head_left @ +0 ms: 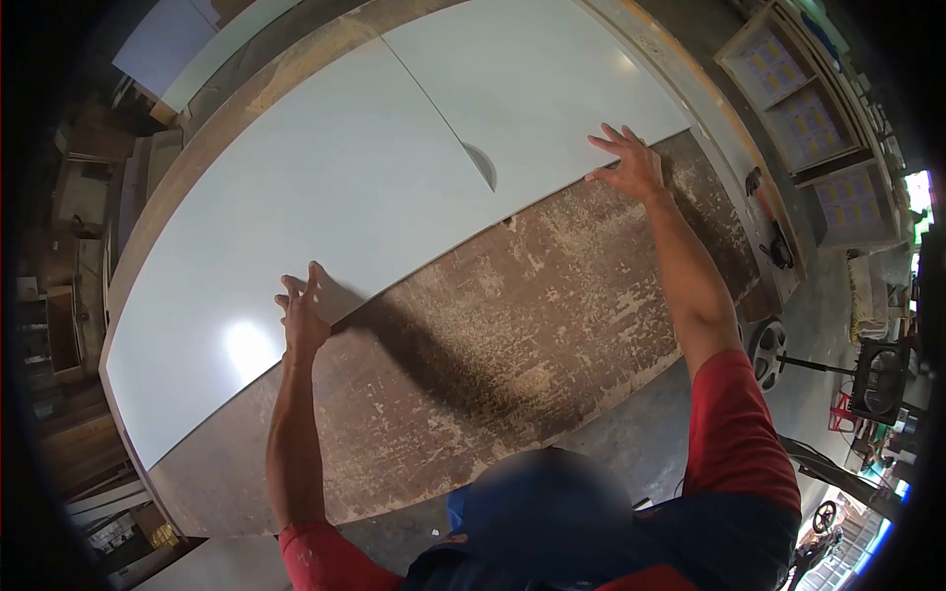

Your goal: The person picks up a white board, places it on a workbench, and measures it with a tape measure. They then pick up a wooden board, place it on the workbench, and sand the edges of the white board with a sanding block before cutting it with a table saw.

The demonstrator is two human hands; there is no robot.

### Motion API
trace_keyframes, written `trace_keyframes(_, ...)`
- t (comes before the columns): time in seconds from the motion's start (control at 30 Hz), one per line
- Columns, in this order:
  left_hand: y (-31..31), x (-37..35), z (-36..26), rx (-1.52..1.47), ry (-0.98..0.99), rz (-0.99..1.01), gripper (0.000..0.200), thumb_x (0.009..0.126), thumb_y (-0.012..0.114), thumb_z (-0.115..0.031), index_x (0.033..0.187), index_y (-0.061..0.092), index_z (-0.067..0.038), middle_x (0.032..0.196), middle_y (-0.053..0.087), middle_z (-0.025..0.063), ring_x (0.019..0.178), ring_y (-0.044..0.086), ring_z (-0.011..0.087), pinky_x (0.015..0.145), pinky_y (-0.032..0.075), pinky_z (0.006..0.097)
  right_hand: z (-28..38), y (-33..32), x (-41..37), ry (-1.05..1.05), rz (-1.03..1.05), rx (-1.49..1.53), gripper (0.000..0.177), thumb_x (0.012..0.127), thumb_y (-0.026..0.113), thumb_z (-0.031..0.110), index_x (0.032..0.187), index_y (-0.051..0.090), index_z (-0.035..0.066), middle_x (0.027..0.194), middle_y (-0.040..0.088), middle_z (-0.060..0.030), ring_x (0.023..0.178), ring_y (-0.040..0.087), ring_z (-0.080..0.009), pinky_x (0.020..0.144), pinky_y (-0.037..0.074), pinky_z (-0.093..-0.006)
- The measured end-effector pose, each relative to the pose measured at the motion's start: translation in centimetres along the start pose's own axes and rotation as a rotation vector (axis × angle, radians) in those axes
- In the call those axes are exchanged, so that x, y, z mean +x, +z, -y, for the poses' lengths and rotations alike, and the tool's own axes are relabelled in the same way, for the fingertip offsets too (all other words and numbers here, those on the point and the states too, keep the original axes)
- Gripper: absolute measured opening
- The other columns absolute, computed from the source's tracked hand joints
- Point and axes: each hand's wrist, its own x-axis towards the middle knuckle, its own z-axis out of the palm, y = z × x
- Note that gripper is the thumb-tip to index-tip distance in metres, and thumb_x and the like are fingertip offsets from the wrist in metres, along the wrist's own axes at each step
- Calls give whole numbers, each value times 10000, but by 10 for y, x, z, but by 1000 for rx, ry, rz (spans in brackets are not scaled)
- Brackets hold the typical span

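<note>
Two pale, glossy panels lie side by side on a worn brown workbench (pixel 512 315). A thin seam parts the left panel (pixel 266 227) from the right panel (pixel 552 89), with a dark curved cutout at its near end. My left hand (pixel 304 310) rests at the near edge of the left panel, fingers spread over its surface. At the near edge of the right panel is my right hand (pixel 628 165), its fingers apart on the surface and its thumb near the edge. Neither hand is wrapped round anything.
Open wooden boxes (pixel 813 118) with labelled sheets stand at the upper right. Small dark tools (pixel 778 251) lie at the bench's right edge. A black fan-like device (pixel 879 379) stands at the far right. Wooden shelving (pixel 79 197) and boards line the left side.
</note>
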Motion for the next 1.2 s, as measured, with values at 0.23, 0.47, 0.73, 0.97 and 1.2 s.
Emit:
trace_keyframes(0.23,3,22,10,35,0,-17,974,594,602,128,1433,339,-291,1455,178,305,1196,357,546,746,504,637,4,3,18,1,0,-14,726,608,772,515,1278,540,359,1450,385,48,1342,343,-279,1075,365,-420)
trace_keyframes(0.47,-2,33,14,-12,23,14,969,608,591,133,1434,334,-301,1457,171,309,1187,365,553,759,502,629,3,11,28,-22,-38,-41,713,612,757,548,1269,542,373,1442,396,49,1325,369,-269,1066,382,-419)
trace_keyframes(0.73,-10,35,10,-46,-15,60,958,637,569,140,1439,311,-315,1481,134,298,1279,224,595,858,433,678,8,4,34,-49,-57,-6,714,615,771,521,1273,543,361,1446,392,26,1330,357,-286,1070,375,-423)
trace_keyframes(0.97,-5,39,13,-17,-51,47,967,654,528,165,1446,280,-332,1499,114,272,1306,112,607,891,377,711,13,-2,34,-1,1,-15,716,622,770,526,1279,535,366,1458,372,30,1353,321,-279,1083,361,-427)
trace_keyframes(1.2,-29,44,2,-21,-74,66,970,653,564,129,1450,265,-337,1497,119,283,1297,133,610,874,387,708,12,2,36,0,4,39,720,621,777,507,1283,531,369,1458,373,33,1358,314,-275,1090,351,-414)
